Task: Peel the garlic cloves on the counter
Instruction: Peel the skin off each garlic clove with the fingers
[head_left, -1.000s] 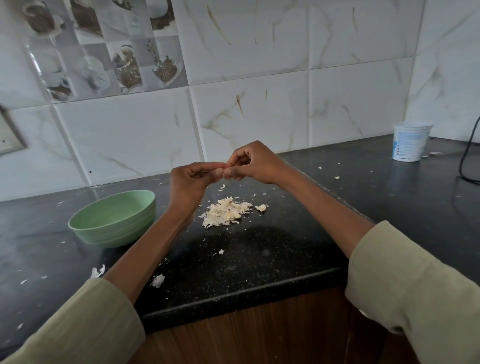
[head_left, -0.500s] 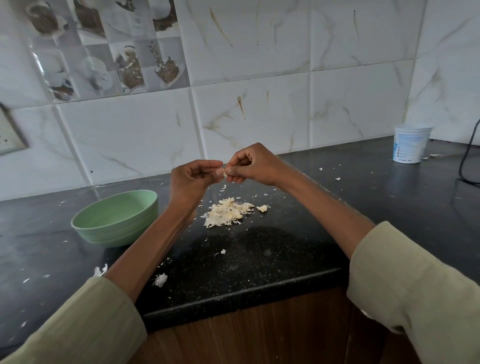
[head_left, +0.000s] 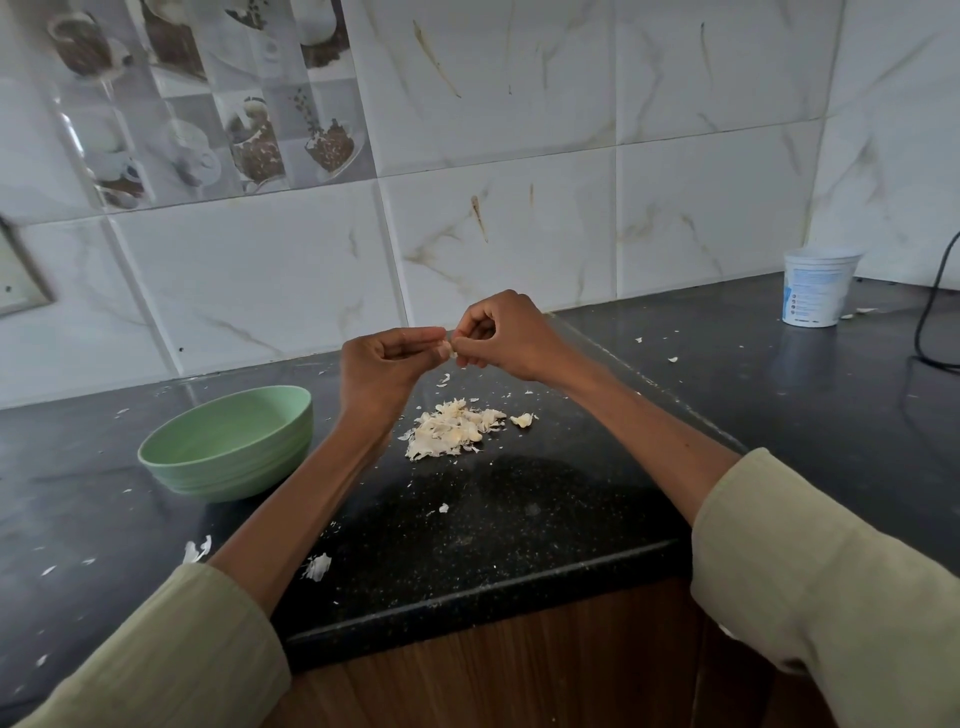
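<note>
Both hands are raised above the black counter (head_left: 519, 519), fingertips meeting. My left hand (head_left: 387, 364) pinches a small pale garlic clove (head_left: 450, 349) between thumb and fingers. My right hand (head_left: 498, 335) pinches the same clove from the other side, fingers curled. Most of the clove is hidden by the fingertips. Below the hands lies a heap of garlic cloves and skins (head_left: 454, 428), with one separate piece (head_left: 522, 420) just right of it.
A pale green bowl (head_left: 228, 441) stands left of the heap. A white tub (head_left: 815, 286) stands at the far right by the tiled wall, with a black cable (head_left: 930, 322) beside it. Skin scraps (head_left: 318, 566) lie near the counter's front edge.
The hands have stayed together above the heap, with only small finger movements on the clove. The view has shifted slightly.
</note>
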